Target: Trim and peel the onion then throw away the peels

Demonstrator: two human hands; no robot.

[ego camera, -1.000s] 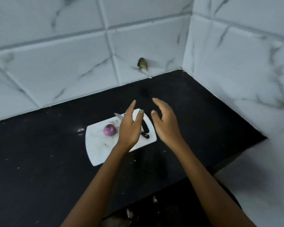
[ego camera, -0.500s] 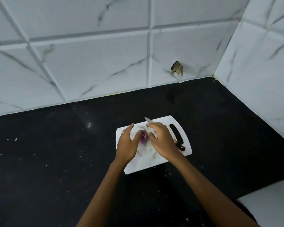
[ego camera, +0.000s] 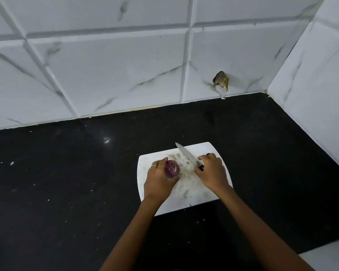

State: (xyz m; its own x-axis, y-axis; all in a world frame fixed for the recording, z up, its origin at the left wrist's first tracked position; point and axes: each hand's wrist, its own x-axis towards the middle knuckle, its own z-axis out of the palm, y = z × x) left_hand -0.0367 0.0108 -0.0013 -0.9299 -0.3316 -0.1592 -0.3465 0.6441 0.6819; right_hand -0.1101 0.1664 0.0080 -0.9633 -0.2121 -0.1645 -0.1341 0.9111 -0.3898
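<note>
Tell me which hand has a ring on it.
The left hand, the one cupped around the purple onion, shows a thin ring on a finger. The right hand, gripping the knife handle, shows no ring.

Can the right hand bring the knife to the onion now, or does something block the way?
Probably yes. The right hand grips the knife by its handle, and only bare cutting board lies between the blade and the onion. The left hand steadies the onion from its left side, so the knife-facing side looks free.
</note>
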